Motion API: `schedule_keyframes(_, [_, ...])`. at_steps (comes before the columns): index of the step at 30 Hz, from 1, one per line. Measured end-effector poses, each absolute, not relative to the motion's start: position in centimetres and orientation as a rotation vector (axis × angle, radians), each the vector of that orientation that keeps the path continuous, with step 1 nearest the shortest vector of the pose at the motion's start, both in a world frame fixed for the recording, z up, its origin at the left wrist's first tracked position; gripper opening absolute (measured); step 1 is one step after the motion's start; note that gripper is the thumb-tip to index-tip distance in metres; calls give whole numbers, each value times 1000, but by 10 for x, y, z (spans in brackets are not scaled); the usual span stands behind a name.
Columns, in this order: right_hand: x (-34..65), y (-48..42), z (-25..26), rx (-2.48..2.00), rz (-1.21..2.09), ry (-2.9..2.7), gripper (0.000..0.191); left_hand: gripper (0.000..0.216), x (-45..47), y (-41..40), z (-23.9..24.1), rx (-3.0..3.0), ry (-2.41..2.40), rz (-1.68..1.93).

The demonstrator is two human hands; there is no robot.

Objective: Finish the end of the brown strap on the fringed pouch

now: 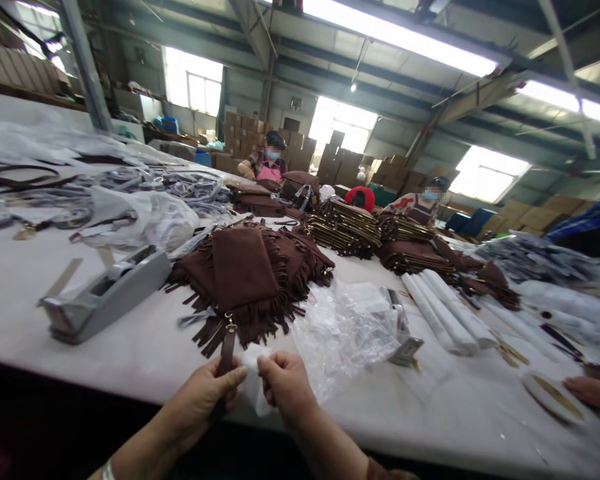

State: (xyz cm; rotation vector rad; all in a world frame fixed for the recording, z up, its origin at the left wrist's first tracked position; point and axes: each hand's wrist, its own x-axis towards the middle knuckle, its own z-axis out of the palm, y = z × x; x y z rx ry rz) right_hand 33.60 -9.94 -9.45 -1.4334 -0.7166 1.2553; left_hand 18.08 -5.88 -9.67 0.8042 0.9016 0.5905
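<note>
Left hand: the left hand (207,400) is closed in a pinch on the brown strap (226,353), at the near edge of the table (130,353).
Right hand: the right hand (285,387) pinches a scrap of white tissue (254,390) between thumb and fingers, just beside the left hand.
Strap: it runs from the left hand up to a small metal clasp on the fringed bag (245,273), which tops a pile of like bags toward the middle of the table.
Step in hand: it looks like wrapping the strap end in tissue; the tissue touches the strap but does not seem to go round it yet.
Next move calls for: a steady hold on the strap while the tissue is folded snugly round it.
Nearby: a tape dispenser (105,293) toward the left edge; a clear plastic bag (345,333) just right of the hands; white paper rolls (445,310) further right.
Others: another person's hand (593,392) rests at the right edge.
</note>
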Motion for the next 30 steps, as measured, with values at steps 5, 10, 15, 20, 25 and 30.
schedule_keyframes(5, [340, -101, -102, -1412, 1255, -783, 38, 45, 183, -58, -95, 835, 933, 596])
schedule_keyframes(10, [346, -103, -109, -1381, 1114, -886, 33, 42, 184, -60, -87, 825, 920, 567])
schedule_keyframes(15, [348, -102, -113, -1264, 1213, -871, 39, 45, 186, -60, -86, 762, 924, 586])
schedule_keyframes(20, [349, -104, -107, -1178, 1273, -1075, 46, 42, 186, -58, -85, 728, 886, 577])
schedule_keyframes(25, [347, -109, -93, -1262, 1313, -1104, 15, 41, 185, -55, -84, 771, 943, 597])
schedule_keyframes(30, [347, -114, -97, -1321, 1345, -1037, 21, 39, 185, -54, -83, 857, 1030, 651])
